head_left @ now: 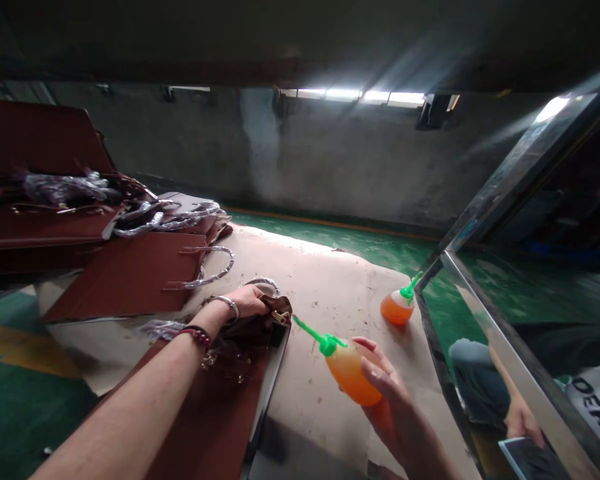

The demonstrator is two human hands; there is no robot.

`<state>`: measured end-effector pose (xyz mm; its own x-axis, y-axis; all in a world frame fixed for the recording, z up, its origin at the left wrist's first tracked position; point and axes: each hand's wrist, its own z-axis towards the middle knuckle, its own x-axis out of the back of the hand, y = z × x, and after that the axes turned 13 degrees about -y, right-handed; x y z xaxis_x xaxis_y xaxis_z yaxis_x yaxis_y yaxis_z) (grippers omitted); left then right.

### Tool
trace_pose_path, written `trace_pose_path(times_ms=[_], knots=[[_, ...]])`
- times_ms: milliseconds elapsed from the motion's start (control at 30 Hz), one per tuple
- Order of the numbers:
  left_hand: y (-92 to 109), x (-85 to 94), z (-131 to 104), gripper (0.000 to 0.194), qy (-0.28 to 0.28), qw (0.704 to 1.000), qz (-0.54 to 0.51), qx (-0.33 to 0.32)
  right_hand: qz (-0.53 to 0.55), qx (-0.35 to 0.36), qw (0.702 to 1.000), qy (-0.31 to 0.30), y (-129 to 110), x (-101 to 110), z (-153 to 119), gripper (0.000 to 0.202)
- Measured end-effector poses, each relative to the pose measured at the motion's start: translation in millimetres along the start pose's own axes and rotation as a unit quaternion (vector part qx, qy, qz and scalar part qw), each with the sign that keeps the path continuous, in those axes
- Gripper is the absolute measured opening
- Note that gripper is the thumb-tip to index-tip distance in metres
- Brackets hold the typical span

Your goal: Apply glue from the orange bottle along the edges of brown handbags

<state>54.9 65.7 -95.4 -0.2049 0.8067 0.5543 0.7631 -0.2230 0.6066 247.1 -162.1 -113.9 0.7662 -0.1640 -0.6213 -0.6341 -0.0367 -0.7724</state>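
My right hand point(387, 390) is wrapped round a squeeze bottle point(353, 373) of orange liquid with a green nozzle. The bottle is tilted, its nozzle tip pointing up and left, close to the edge of a brown handbag point(215, 413). With my left hand point(247, 301) I grip the gathered brown top edge of that bag, near a gold-coloured metal fitting; the fingertips are partly hidden. A plastic-wrapped handle point(267, 283) loops up just behind my left hand. The bag lies on the paper-covered table, its dark edge facing the bottle.
A second green-nozzled bottle point(397, 307) of orange liquid stands at the table's right edge. More brown bags point(135, 267) with wrapped handles are stacked at left. A metal frame point(505, 333) borders the right side; beyond it a person's hand point(523, 420) holds a flat, phone-like object.
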Motion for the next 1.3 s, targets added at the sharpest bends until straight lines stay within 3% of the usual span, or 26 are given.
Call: trace_pose_path(times_ms=[267,400,500,633,800,1067,1233,1300], knots=[[3.6,0.1,-0.8,0.017,-0.006,0.999,-0.034,0.003,-0.009,-0.038,0.995,0.094,-4.7,0.5,-2.7,0.042],[4.0,-0.1,-1.1,0.014,-0.003,0.999,-0.033,0.002,-0.115,-0.04,0.99,0.073,-7.5,1.9,0.4,0.053],[4.4,0.3,-1.6,0.014,-0.005,0.999,-0.032,-0.001,-0.277,-0.038,0.958,0.067,-7.4,2.7,5.3,0.062],[3.1,0.4,-1.3,0.013,-0.005,1.0,-0.025,-0.004,-0.427,-0.016,0.9,0.086,-7.2,-5.2,12.3,0.057],[3.3,-0.8,-3.7,0.014,-0.013,1.0,-0.022,-0.003,-0.491,-0.003,0.868,0.076,-8.4,-13.2,22.4,0.052],[7.4,-0.1,-7.1,0.011,-0.005,0.999,-0.036,0.019,-0.568,0.061,0.819,0.056,-5.0,-5.7,35.9,0.046],[8.0,-1.3,-7.7,0.012,-0.001,0.999,-0.037,0.02,-0.558,0.005,0.829,0.034,-7.1,-11.2,35.3,0.045],[8.1,-1.4,-8.1,0.012,0.002,0.999,-0.037,0.021,-0.563,0.013,0.825,0.037,-6.4,-12.3,36.5,0.045]])
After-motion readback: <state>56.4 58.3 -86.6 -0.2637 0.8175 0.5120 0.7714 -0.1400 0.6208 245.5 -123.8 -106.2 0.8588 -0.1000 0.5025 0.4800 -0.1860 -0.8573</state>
